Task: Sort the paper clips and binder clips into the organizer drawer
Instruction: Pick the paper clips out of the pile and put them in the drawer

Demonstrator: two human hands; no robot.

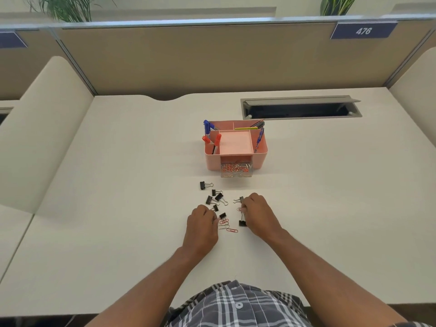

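Pink organizer (236, 159) stands mid-table, its clear drawer (236, 170) pulled open and holding red and silver paper clips. Black binder clips (218, 197) and loose paper clips (227, 226) lie scattered toward the near edge. Left hand (201, 224) pinches at the paper clips; right hand (258, 214) curls beside a binder clip (242, 223), grasp unclear.

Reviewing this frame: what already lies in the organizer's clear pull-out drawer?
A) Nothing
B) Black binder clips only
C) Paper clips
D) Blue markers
C: the clear drawer, pulled out at the front of the pink organizer, holds a heap of red and silver paper clips, while the black binder clips lie loose on the desk.
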